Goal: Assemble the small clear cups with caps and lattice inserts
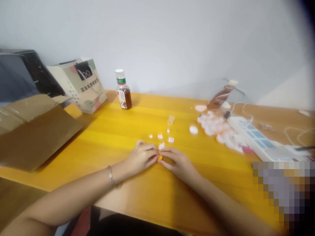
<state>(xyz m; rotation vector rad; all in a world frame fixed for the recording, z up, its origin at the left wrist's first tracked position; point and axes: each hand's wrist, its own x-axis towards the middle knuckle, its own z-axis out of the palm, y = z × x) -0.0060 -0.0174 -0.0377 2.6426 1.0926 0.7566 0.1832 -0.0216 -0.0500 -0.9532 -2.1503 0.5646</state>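
Both hands meet over the middle of the yellow wooden table (103, 144). A small orange piece (160, 157), too blurred to name, sits between their fingertips. My left hand (142, 156) is closed on it from the left, a bracelet on the wrist. From the right, my right hand (178, 161) pinches the same piece with thumb and fingers. Just beyond the fingers lie small white patterned pieces, one nearest (161, 146) and another (170, 140) to its right. A pale, clear-looking small item (170, 120) lies farther back.
At left are an open cardboard box (36, 131) and a paper bag (86, 85). A bottle of brown liquid (124, 93) stands near the wall. To the right are a tilted bottle (221, 95), a bumpy white-pink item (219, 129), a long white-and-blue box (258, 137) and cables.
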